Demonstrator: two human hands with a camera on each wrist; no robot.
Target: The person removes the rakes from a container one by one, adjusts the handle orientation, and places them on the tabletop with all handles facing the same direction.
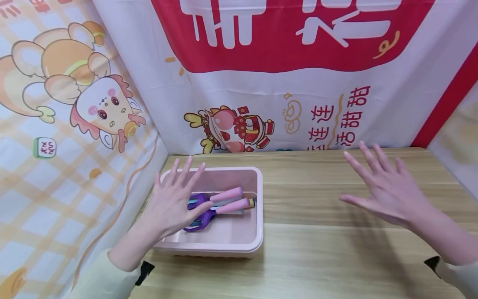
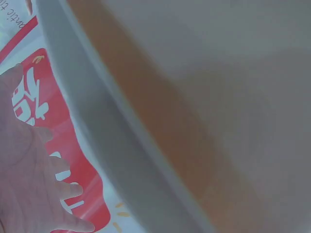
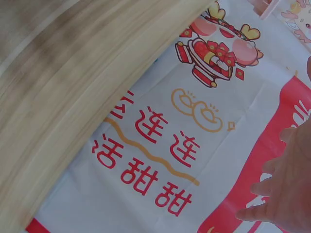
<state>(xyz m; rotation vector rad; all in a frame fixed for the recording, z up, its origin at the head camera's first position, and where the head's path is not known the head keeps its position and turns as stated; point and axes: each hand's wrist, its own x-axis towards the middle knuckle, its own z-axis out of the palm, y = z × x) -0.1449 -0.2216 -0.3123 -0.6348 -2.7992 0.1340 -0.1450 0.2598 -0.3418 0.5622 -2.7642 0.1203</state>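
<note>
A pale pink plastic bin (image 1: 239, 245) stands on the wood-grain table at the left. Inside it lies a purple slotted object (image 1: 201, 214), with two pink handles (image 1: 233, 205) beside it pointing right. My left hand (image 1: 169, 207), fingers spread, hovers over the bin's left side and hides part of its contents. In the left wrist view that hand's palm (image 2: 29, 165) shows with nothing in it. My right hand (image 1: 392, 195) is held above the right part of the table, fingers spread and holding nothing. Its palm (image 3: 291, 179) appears at the edge of the right wrist view.
Behind the wood-grain table (image 1: 317, 257) hangs a white cloth (image 1: 231, 91) with a red panel and cartoon prints. Another printed cloth (image 1: 74, 174) forms the left side, close to the bin. A pale sheet (image 1: 457, 145) borders the right.
</note>
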